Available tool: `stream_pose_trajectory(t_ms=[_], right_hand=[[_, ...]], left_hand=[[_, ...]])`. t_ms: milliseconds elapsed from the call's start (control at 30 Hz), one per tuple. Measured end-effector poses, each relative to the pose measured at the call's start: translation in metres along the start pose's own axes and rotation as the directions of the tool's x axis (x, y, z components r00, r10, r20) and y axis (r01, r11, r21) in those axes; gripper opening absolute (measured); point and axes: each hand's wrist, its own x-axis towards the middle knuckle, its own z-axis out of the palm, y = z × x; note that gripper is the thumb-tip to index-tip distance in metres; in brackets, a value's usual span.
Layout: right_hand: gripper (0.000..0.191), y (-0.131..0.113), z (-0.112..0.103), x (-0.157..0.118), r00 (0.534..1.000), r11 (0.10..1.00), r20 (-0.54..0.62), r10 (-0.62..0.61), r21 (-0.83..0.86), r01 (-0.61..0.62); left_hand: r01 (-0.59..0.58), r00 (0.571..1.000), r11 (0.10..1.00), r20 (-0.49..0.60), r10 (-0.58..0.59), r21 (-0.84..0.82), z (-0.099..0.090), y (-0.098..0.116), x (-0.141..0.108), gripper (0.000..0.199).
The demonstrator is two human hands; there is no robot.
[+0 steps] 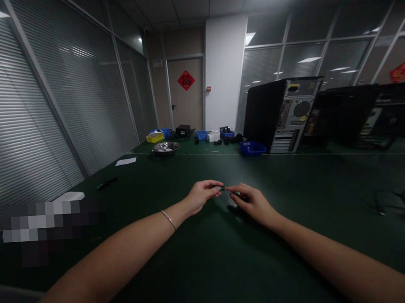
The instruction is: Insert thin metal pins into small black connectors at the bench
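Above the middle of the dark green table, my left hand pinches a small greenish piece between thumb and fingertips. My right hand is closed on a thin dark object, too small to name, whose end points toward the small piece. The fingertips of both hands are almost touching. A bracelet circles my left wrist.
A steel bowl, a white paper and a dark green tool lie left. Behind stand a yellow tray, blue bins and a black computer tower. Black cables are at the right.
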Motion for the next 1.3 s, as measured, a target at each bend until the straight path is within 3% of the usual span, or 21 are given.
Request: stream_pose_trajectory(t_ms=[300,900,1300], right_hand=[[0.023,0.002,0.005,0.003,0.998,1.000,-0.066,-0.025,0.001,0.026],[0.023,-0.004,0.000,-0.002,1.000,0.999,0.002,0.000,0.040,0.000],[0.023,-0.007,-0.002,-0.005,0.999,0.995,0.003,-0.045,0.091,0.045]], left_hand=[[0.013,1.000,1.000,0.022,-0.012,-0.022,0.000,0.001,0.000,0.023],[0.153,0.985,0.986,0.092,-0.148,-0.059,-0.005,0.009,-0.005,0.021],[0.146,0.985,0.984,0.110,-0.135,-0.102,-0.005,0.007,-0.007,0.019]])
